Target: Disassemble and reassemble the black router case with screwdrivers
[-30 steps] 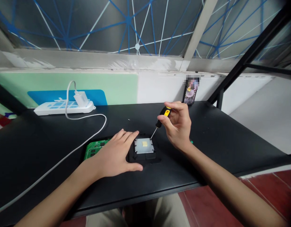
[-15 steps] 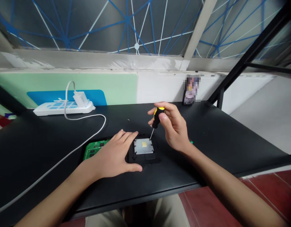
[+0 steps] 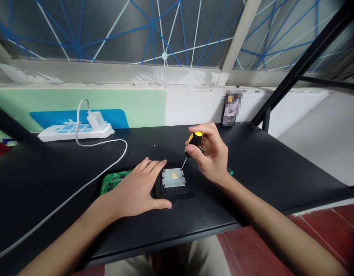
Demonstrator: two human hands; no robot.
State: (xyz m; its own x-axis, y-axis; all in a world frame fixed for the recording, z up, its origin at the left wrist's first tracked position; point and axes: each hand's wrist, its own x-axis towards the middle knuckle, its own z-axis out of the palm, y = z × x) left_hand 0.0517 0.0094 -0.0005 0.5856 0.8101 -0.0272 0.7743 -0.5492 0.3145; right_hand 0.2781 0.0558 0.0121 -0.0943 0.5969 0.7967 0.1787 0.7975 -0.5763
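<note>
A green circuit board [image 3: 116, 178] is set within a dark, tray-like case [image 3: 98, 194], of which only the edge is shown; the rest of the board is hidden by the left hand [image 3: 136, 190]. Just right of that hand, a black housing [image 3: 181, 190] is lain on the table [image 3: 211, 207], and in it a metal plate [image 3: 167, 181] is seated. The plate is flat, squarish and dull silver, with small dark fasteners spaced around its rim; near its middle a small, pale yellow square pad [image 3: 174, 175] is borne.

The left hand is laid palm down across the board and the housing's left side, its thumb spread well away from the fingers. By the right hand [image 3: 213, 153], a screwdriver [image 3: 195, 138] is pinched at its stubby black-and-yellow handle between thumb and fingers. The thin metal shaft is tilted, its tip brought to the plate's far right corner; whether a screw is engaged cannot be told.

Farther back, a white charger [image 3: 97, 121] is plugged into a glossy white power strip [image 3: 76, 132], from which a smooth white cable [image 3: 87, 184] is trailed. A phone [image 3: 230, 112] is leaned against the wall [image 3: 194, 107].
</note>
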